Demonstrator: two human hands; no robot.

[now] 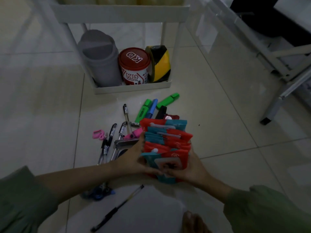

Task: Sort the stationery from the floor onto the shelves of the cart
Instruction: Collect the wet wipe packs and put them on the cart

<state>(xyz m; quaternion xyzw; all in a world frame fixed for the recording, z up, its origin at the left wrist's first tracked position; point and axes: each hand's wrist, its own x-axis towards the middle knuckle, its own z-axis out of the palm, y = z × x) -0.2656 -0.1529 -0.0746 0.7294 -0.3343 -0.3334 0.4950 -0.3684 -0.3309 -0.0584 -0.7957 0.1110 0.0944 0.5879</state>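
Pale floor tiles [50, 101] carry a scatter of pens [107, 145] and highlighters [151, 106] just in front of the white cart [133, 89]. Both hands clamp a stack of red-and-teal packets [168, 142] above the floor, left hand [134, 158] gripping one side, right hand [190, 169] the other.

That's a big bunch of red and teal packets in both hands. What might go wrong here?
The packets are fanned loosely between the left hand and right hand, so some may slip out. The cart's bottom shelf already holds a bin, tub and tape, leaving little room. Pens lying underneath could get knocked around.
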